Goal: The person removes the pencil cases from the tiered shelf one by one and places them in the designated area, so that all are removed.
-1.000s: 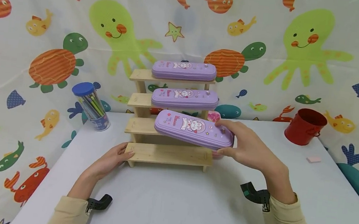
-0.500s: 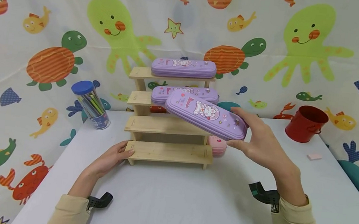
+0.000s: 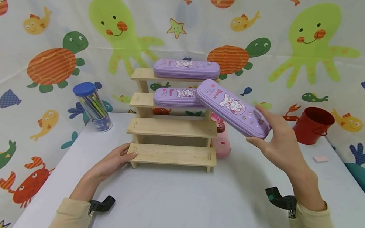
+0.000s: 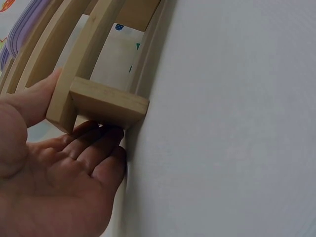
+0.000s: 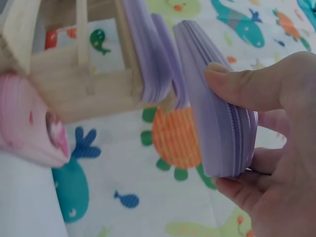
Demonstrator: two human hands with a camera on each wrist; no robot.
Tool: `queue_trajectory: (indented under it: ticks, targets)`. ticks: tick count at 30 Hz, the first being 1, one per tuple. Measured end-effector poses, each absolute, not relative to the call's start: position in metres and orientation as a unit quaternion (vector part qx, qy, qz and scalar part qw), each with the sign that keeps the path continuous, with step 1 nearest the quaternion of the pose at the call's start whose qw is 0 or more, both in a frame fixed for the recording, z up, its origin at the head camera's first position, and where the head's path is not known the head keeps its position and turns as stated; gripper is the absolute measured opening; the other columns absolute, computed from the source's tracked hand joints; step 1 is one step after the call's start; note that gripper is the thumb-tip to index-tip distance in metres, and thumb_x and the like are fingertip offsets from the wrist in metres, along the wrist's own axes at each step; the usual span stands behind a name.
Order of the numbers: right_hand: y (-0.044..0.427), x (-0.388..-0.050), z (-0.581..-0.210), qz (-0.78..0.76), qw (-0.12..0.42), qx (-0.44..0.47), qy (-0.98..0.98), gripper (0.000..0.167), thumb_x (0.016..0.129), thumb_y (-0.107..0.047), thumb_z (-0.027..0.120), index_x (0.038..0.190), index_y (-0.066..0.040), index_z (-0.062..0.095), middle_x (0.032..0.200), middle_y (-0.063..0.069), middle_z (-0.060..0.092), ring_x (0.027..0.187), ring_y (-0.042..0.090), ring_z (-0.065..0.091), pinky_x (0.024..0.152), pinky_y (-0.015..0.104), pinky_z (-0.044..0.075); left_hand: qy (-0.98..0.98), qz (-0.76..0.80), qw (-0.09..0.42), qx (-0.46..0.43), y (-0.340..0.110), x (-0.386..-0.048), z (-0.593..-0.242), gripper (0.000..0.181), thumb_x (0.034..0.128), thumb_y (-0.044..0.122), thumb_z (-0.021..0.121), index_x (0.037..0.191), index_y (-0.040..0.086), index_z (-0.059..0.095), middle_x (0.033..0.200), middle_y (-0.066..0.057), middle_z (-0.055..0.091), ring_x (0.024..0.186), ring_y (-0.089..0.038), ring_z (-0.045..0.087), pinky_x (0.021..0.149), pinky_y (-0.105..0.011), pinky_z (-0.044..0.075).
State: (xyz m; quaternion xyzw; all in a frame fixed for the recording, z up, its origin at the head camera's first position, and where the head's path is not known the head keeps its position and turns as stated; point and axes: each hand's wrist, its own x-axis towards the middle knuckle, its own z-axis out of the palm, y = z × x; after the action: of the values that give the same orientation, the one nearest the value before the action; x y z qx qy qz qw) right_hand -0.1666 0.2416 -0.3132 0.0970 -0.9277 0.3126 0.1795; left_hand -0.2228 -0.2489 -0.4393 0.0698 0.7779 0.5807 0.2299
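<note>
My right hand (image 3: pixel 283 143) grips a purple pencil case (image 3: pixel 233 108) by its right end, thumb on one side and fingers on the other. The case is tilted in the air, right of a stepped wooden rack (image 3: pixel 172 127), and partly covers another purple pencil case (image 3: pixel 177 96) on the second-highest step. A third purple pencil case (image 3: pixel 187 69) lies on the top step. At the lowest step's left end, my left hand (image 3: pixel 115 162) pinches the board. The left wrist view shows the thumb (image 4: pixel 37 98) on the board, fingers curled by its leg.
A pink pencil case (image 3: pixel 222 144) is on the white table (image 3: pixel 172 209), behind the rack's right side. To the left stands a clear tub of pens with a blue lid (image 3: pixel 84 88). A red bucket (image 3: pixel 313 126) and a small pink block (image 3: pixel 320 159) are at the right.
My right hand has carried the purple pencil case up and rightward, away from the second-lowest step, tilting it more. More of the pink case shows. My left hand stays on the rack.
</note>
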Motion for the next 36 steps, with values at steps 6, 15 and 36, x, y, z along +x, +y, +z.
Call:
queue_trajectory:
  ticks: [6,15,36]
  targets:
    - [0.259,-0.169,-0.316,0.299,0.197,0.072,-0.931,0.087,0.081,-0.02,0.082,0.154,-0.034,0.037,0.141,0.018,0.052,0.118,0.037,0.046,0.086,0.05,0.044,0.777,0.582,0.231,0.067,-0.249,-0.223,-0.437,0.079,0.1026,0.035,0.054,0.158,0.001,0.01,0.162,-0.023,0.024,0.148,-0.036,0.03,0.125,-0.054,0.017]
    - [0.273,-0.176,-0.325,0.295,0.187,0.035,-0.936,0.084,0.085,-0.024,0.079,0.156,-0.025,0.034,0.14,0.026,0.049,0.117,0.043,0.042,0.087,0.059,0.045,0.778,0.579,0.231,0.075,-0.248,-0.221,-0.436,0.077,0.1033,0.035,0.052,0.158,0.0,0.01,0.161,-0.023,0.027,0.147,-0.034,0.032,0.125,-0.052,0.018]
    - [0.296,-0.219,-0.388,0.271,0.126,-0.01,-0.954,0.068,0.088,-0.028,0.071,0.149,-0.014,0.045,0.145,0.028,0.049,0.13,0.049,0.042,0.103,0.068,0.036,0.778,0.579,0.232,0.083,-0.25,-0.222,-0.437,0.079,0.1033,0.035,0.052,0.158,0.0,0.007,0.163,-0.023,0.023,0.149,-0.035,0.028,0.125,-0.053,0.015]
